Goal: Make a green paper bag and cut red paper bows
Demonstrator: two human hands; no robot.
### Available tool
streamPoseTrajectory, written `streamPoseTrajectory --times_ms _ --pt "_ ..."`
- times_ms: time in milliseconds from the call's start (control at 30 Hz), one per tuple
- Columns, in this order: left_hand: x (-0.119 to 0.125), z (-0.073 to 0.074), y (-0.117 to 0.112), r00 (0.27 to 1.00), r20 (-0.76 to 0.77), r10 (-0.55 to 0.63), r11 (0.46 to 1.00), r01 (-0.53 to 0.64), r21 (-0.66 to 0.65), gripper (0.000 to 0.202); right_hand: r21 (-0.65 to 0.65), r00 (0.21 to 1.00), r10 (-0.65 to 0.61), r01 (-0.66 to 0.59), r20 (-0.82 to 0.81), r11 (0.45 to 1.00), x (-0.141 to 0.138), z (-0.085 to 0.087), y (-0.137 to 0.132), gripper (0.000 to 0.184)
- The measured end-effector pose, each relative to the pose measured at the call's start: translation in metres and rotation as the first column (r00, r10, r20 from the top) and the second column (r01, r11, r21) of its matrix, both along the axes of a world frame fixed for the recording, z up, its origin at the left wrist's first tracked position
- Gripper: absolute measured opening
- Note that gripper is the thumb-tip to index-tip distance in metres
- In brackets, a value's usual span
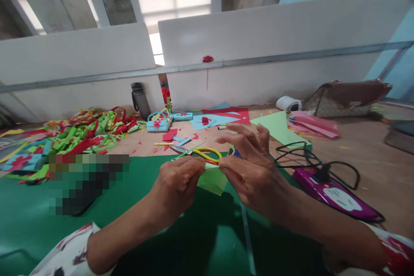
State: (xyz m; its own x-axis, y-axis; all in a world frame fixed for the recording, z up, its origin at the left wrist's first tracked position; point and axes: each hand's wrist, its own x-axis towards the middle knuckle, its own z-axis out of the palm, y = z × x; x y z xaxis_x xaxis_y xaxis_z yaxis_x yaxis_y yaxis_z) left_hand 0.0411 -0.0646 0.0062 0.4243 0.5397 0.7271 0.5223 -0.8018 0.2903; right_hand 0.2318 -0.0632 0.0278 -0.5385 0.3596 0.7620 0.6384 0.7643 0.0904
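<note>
A small light green sheet [213, 181], paper or felt, hangs between my two hands above the green mat. My left hand [179, 177] pinches its upper left edge with thumb and bent fingers. At the upper right edge, the thumb and index finger of my right hand [254, 170] are closed on it, with the other fingers raised and spread. Just behind my hands lie scissors [208, 154] with yellow handles, their blades pointing left. A blue object [237, 153] shows partly behind my right hand. A clear ruler-like strip [247, 239] lies on the mat.
A heap of green and red pieces [97, 129] spreads at the left, near a grey bottle [139, 100]. Blue bags with red flowers [158, 125] stand at the back. Coloured sheets [276, 127] lie behind. A purple power strip [336, 196] with a black cable sits right.
</note>
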Motion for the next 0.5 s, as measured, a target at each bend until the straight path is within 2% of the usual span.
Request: streamPoseTrajectory --times_ms 500 --pt "-0.0022 -0.0063 0.0047 0.995 -0.062 0.075 0.997 -0.072 0.040 0.020 -0.068 0.998 0.056 -0.054 0.028 0.996 -0.0022 -0.0044 0.0036 0.026"
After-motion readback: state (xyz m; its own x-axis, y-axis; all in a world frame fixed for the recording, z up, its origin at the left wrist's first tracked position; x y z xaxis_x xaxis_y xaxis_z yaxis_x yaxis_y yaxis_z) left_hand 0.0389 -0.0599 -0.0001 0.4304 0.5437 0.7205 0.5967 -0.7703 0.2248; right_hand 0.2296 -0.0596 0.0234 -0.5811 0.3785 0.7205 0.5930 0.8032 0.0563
